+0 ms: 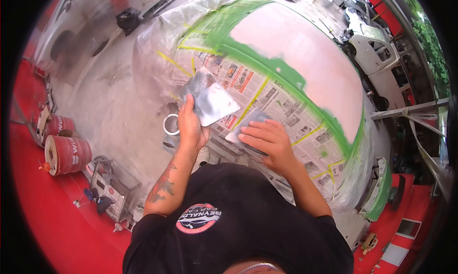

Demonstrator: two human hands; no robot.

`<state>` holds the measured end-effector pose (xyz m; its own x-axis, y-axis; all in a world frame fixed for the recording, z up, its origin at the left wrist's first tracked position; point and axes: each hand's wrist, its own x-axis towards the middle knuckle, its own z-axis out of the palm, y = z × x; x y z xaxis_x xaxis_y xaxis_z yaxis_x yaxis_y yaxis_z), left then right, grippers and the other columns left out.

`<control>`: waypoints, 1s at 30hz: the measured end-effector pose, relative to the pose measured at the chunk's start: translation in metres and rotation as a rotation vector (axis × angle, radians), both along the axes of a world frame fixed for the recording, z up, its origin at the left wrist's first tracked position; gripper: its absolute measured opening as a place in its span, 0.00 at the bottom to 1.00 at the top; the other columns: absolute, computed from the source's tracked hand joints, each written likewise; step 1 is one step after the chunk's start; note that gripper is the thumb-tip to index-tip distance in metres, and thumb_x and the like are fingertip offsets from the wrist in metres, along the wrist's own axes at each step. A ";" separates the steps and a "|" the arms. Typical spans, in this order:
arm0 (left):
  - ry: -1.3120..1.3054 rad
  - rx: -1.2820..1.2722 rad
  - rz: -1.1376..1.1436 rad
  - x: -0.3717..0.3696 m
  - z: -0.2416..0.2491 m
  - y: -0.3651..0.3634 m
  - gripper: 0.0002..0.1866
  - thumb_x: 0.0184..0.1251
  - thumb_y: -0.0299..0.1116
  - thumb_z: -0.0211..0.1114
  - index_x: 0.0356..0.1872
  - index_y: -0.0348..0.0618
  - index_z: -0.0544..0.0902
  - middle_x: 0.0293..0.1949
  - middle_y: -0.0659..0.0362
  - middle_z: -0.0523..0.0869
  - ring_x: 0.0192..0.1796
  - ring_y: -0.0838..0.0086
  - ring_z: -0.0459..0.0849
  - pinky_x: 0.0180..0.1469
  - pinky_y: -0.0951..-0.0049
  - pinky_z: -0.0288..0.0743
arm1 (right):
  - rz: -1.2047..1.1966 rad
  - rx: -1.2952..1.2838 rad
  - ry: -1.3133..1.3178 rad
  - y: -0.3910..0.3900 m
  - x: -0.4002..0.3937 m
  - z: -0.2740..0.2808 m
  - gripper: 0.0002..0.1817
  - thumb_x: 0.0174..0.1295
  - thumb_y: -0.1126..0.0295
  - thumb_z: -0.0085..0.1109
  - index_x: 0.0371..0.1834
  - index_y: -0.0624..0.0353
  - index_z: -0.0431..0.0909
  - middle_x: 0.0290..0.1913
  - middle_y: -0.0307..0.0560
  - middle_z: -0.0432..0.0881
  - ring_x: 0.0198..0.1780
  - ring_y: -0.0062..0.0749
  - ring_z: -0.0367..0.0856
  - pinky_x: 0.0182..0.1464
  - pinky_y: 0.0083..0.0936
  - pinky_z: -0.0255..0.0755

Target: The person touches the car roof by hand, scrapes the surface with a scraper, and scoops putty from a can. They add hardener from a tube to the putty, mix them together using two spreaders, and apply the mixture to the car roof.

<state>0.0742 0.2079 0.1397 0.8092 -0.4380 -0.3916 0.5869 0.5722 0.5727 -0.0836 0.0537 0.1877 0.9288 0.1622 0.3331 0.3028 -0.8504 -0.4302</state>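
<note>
A shiny silvery flat plate [214, 102] is in my left hand [192, 126], gripped at its lower left edge with the thumb on top. To the right, my right hand [267, 141] has its fingers across a smaller grey flat piece [242, 126] and holds it. The two pieces are close together over a vehicle panel masked with newspaper [286, 107] and yellow tape [257, 95]. Beyond the newspaper, the panel has a green border [276, 70] around a pale pinkish-white area [305, 45]. A white ring [171, 124] lies left of my left hand.
Clear plastic sheeting [152, 45] drapes the vehicle's left side. Red drums [76, 155] and a wire cart [112, 188] stand at the left. A green-edged part [379, 193] and a metal stand [410, 109] are at the right, near a white vehicle cab [374, 52].
</note>
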 end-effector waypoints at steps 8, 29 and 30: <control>0.182 -0.171 -0.175 -0.030 0.004 -0.005 0.26 0.79 0.45 0.38 0.63 0.34 0.68 0.59 0.48 0.77 0.60 0.60 0.78 0.63 0.59 0.72 | -0.084 0.387 -0.155 0.005 0.031 -0.027 0.37 0.44 0.90 0.50 0.63 0.52 0.72 0.63 0.55 0.71 0.62 0.53 0.73 0.63 0.38 0.68; -0.468 0.142 0.008 -0.048 -0.040 -0.024 0.30 0.80 0.51 0.37 0.49 0.32 0.78 0.43 0.56 0.83 0.45 0.75 0.79 0.50 0.74 0.72 | -0.173 0.084 0.064 0.005 0.029 0.014 0.28 0.43 0.87 0.47 0.52 0.64 0.77 0.50 0.55 0.80 0.51 0.52 0.76 0.53 0.41 0.69; -0.468 0.160 0.035 -0.048 -0.053 -0.025 0.29 0.80 0.52 0.38 0.52 0.33 0.76 0.45 0.56 0.82 0.46 0.75 0.78 0.50 0.74 0.71 | -0.243 0.091 -0.017 0.002 0.031 0.018 0.28 0.43 0.87 0.47 0.52 0.65 0.77 0.50 0.55 0.80 0.51 0.52 0.76 0.53 0.41 0.70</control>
